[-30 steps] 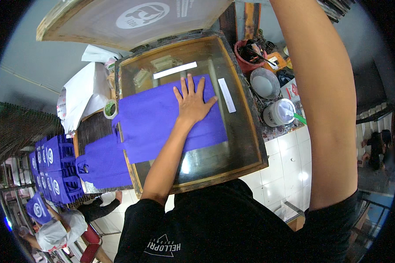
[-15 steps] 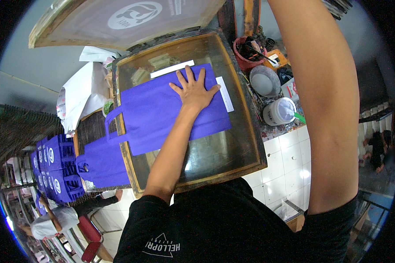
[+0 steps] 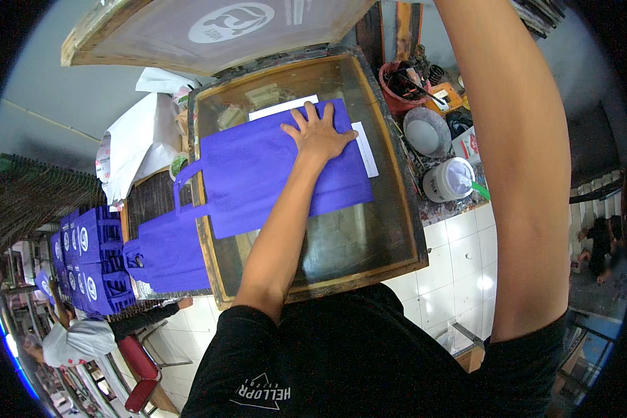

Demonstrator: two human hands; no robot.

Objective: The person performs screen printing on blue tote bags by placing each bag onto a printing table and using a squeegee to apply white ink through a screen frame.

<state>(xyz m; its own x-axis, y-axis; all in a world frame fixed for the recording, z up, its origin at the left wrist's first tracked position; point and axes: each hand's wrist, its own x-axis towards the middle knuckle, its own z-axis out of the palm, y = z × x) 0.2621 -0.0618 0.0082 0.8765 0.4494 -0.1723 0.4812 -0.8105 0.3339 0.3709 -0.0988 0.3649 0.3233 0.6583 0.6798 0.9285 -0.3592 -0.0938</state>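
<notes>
My left hand (image 3: 322, 139) lies open, fingers spread, on a purple cloth bag (image 3: 258, 167) near its far right corner. The bag rests flat on a dark glass-topped board (image 3: 369, 240) with a wooden rim, its handle loop hanging over the left edge. One white strip (image 3: 279, 108) runs along the bag's far edge, another white strip (image 3: 366, 150) along its right edge; my thumb tip is at the right one. My raised right arm (image 3: 519, 174) passes out at the top, its hand out of view. A printing screen (image 3: 167, 31) with a wooden frame tilts up behind the board.
More purple bags (image 3: 171, 254) lie left of the board, and printed purple bags (image 3: 90, 240) are stacked farther left. On the right bench stand a white tub (image 3: 442, 182), a grey bowl (image 3: 425, 132) and a red basket (image 3: 397, 101). Another person (image 3: 83, 341) is at lower left.
The whole view has shifted slightly, bringing the board a little to the right. My left hand keeps its place on the bag. The other person's arm has moved, a purple piece now at their hand.
</notes>
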